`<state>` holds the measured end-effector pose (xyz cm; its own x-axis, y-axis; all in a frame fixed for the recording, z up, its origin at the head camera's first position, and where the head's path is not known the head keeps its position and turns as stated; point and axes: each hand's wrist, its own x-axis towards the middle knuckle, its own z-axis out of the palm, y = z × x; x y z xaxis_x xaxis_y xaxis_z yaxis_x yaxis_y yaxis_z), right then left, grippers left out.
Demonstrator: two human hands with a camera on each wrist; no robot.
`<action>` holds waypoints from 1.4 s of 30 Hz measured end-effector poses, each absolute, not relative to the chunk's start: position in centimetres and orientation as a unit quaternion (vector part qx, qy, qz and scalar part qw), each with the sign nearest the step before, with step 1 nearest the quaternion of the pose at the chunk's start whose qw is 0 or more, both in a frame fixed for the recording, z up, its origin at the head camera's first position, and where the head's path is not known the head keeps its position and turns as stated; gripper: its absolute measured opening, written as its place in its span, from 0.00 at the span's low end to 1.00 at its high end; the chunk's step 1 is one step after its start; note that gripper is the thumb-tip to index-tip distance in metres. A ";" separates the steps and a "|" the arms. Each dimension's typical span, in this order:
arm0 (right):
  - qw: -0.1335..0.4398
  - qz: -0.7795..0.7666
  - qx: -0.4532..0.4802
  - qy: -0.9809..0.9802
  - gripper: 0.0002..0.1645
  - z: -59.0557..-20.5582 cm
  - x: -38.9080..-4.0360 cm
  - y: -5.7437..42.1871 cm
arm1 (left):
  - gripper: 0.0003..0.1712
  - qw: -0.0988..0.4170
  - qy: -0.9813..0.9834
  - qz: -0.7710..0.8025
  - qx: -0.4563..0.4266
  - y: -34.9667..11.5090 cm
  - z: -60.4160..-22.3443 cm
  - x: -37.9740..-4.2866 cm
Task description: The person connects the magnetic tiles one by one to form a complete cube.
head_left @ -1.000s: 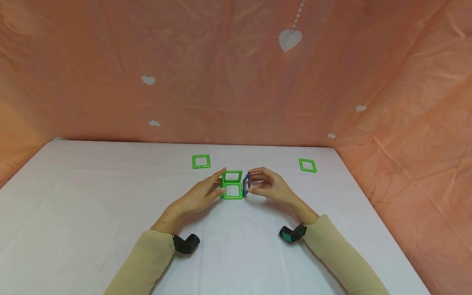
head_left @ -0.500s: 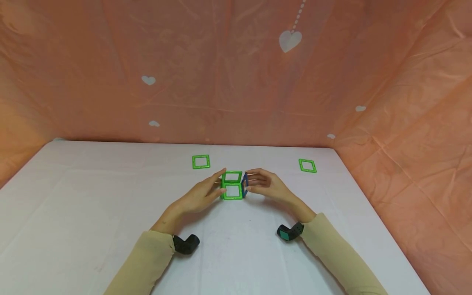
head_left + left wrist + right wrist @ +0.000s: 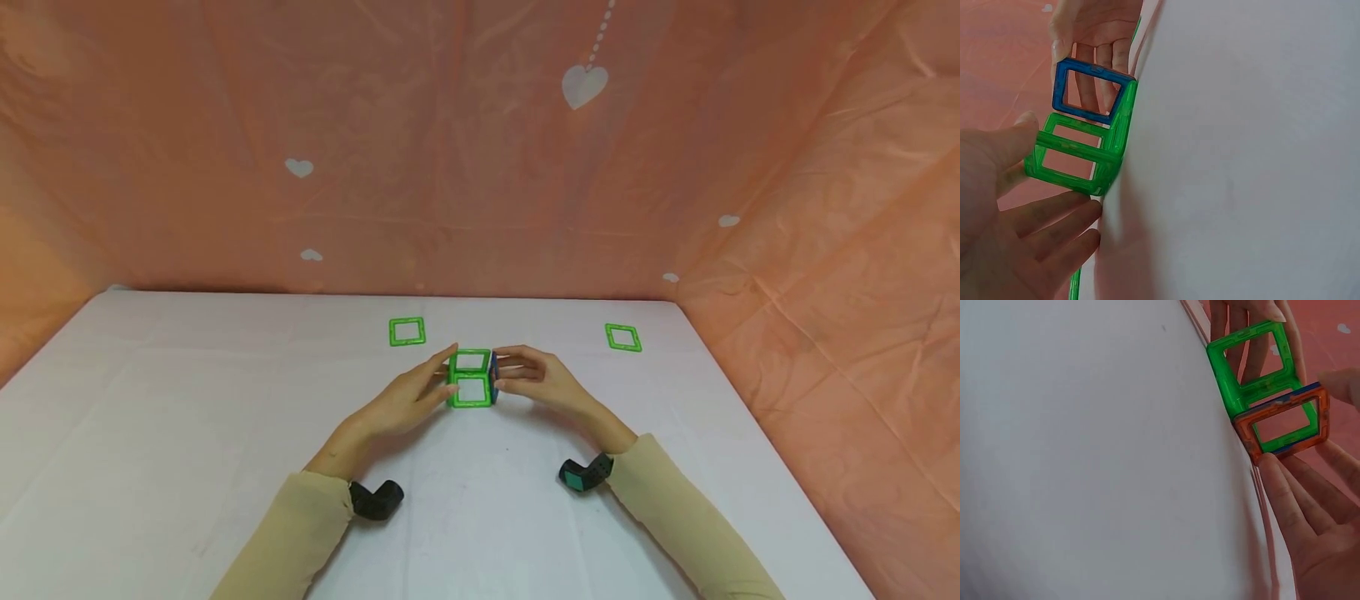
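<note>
Green square magnetic tiles (image 3: pixel 471 376) stand joined in a box-like shape at the table's middle. My left hand (image 3: pixel 399 400) holds its left side, thumb at the front and fingers toward the back. In the left wrist view the fingers (image 3: pixel 1063 231) lie nearly straight below the green frame. My right hand (image 3: pixel 546 382) pinches a blue magnetic tile (image 3: pixel 1058 87) by its edges, upright at the box's right side. The right wrist view shows an orange frame (image 3: pixel 1282 408) on its outer face; whether this is a second tile I cannot tell.
Two loose green square tiles lie flat farther back, one to the left (image 3: pixel 392 333) and one to the right (image 3: pixel 637 342). The white table (image 3: pixel 187 417) meets an orange cloth backdrop (image 3: pixel 450 167) with white hearts.
My right hand has moved slightly left, bringing the blue tile up against the green box's right side. The left hand keeps its place. The head view has shifted a little.
</note>
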<state>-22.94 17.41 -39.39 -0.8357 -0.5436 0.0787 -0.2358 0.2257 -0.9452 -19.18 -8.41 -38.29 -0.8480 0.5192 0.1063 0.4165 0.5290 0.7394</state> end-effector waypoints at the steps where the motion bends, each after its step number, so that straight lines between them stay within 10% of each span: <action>1: 0.138 -0.567 -0.250 0.773 0.31 -39.3 -22.9 17.4 | 0.36 0.063 0.872 0.405 0.268 -8.4 -38.3 -19.2; 42: 0.113 -0.581 -0.258 0.764 0.20 -39.0 -22.9 17.3 | 0.23 -0.013 0.836 0.501 0.225 -8.1 -39.0 -19.4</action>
